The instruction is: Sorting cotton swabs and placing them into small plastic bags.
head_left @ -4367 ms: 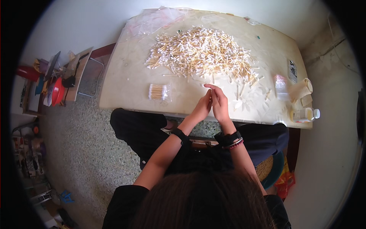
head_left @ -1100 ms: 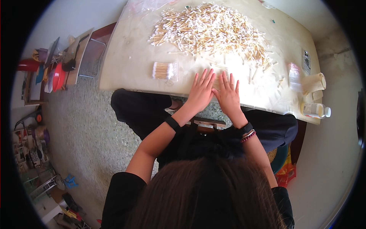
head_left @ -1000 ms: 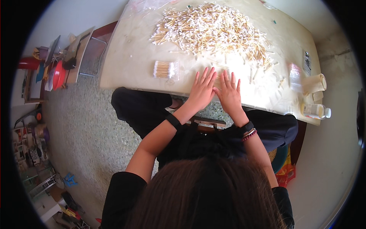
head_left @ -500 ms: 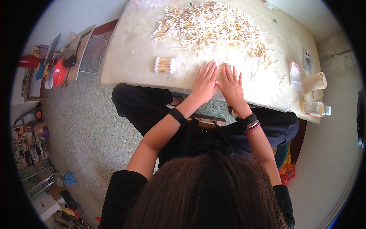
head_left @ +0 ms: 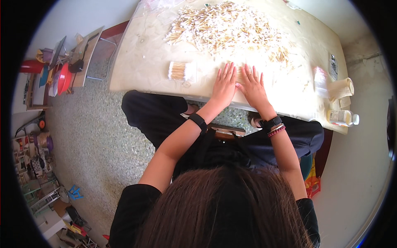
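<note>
My left hand [head_left: 225, 86] lies flat near the table's front edge, fingers stretched forward. Beside it, my right hand [head_left: 253, 87] is flat too, its fingers spread a little and its thumb reaching toward the left hand. A few cotton swabs [head_left: 239, 71] show in the gap between the hands; what lies under the palms is hidden. Beyond the fingertips spreads a big loose heap of cotton swabs [head_left: 223, 27] with white tips and tan sticks. To the left sits a clear bag packed with a neat row of cotton swabs [head_left: 178, 71].
The cream-covered table [head_left: 140, 62] bears a paper-like roll [head_left: 342, 88], a clear plastic packet [head_left: 321, 81] and a bottle with a white cap [head_left: 340, 118] at its right side. Crumpled clear plastic [head_left: 159, 6] lies at the far left. My knees are under the front edge.
Both hands have slid slightly to the right and stay flat on the table. The swab heap and the packed bag have not moved.
</note>
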`<state>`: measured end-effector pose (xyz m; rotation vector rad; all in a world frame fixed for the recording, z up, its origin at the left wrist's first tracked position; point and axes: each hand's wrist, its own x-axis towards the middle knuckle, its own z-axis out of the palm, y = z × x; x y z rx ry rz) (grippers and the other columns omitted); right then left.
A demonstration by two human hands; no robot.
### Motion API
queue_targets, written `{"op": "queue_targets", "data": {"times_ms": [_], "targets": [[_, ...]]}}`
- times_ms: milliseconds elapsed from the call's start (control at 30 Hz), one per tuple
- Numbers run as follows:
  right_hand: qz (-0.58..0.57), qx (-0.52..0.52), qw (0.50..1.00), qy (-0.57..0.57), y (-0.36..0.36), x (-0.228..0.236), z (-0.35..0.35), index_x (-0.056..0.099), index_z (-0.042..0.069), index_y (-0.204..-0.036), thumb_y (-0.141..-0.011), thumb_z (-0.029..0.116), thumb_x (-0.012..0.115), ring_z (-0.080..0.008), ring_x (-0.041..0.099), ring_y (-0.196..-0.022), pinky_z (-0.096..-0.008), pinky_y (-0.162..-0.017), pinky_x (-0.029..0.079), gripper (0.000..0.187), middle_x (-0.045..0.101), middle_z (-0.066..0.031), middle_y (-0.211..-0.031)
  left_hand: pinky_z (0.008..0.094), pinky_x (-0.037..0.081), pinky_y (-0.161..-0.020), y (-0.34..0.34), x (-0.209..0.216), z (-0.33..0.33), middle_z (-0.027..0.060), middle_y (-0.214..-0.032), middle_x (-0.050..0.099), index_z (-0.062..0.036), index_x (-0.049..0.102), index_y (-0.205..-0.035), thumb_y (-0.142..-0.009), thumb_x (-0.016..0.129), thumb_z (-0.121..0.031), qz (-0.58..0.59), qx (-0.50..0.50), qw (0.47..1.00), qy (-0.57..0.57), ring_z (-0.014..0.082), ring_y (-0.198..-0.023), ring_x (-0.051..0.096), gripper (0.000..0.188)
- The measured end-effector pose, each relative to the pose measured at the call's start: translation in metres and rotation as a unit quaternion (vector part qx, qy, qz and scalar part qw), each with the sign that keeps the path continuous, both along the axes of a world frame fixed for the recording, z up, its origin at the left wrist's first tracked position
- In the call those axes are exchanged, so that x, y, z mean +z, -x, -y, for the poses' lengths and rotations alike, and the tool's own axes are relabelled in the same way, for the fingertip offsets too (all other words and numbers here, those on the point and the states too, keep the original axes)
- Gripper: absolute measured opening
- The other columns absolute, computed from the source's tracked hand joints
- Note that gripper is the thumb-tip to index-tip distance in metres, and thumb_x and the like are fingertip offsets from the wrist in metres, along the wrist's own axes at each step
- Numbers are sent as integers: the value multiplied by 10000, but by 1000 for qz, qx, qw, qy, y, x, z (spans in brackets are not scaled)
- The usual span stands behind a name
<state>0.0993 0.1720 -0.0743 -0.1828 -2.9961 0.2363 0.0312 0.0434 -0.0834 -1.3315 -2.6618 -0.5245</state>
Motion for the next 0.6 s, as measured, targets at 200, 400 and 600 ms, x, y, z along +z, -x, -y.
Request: {"op": "queue_targets", "data": {"times_ms": [200,400,600], "targets": [[-32,25,998,54,1,4,-4,334,25,-1317,-891,403,410,-291,243,-1298,-436,-1061,178,574,326,-134,-1371,465,185,-1054,4,1,-5,188,-1373,251,55,300,-1293,-804,557,-159,36,-1,998,-48,346,-1300,201,592],[-43,52,981,180,-1,9,-8,411,13,-1266,-899,262,455,-305,303,-1266,-380,-1044,250,446,389,-160,-1321,493,209,-1038,5,3,-8,207,-1312,283,-17,379,-1243,-774,589,-121,64,-1,990,-123,388,-1273,227,525],[-109,30,960,258,-2,9,2,454,-1,-1222,-901,203,453,-318,388,-1207,-362,-1003,323,380,446,-192,-1260,481,225,-1034,23,0,-10,218,-1291,331,-19,422,-1198,-792,537,-118,27,20,983,-181,380,-1255,265,434]]}}
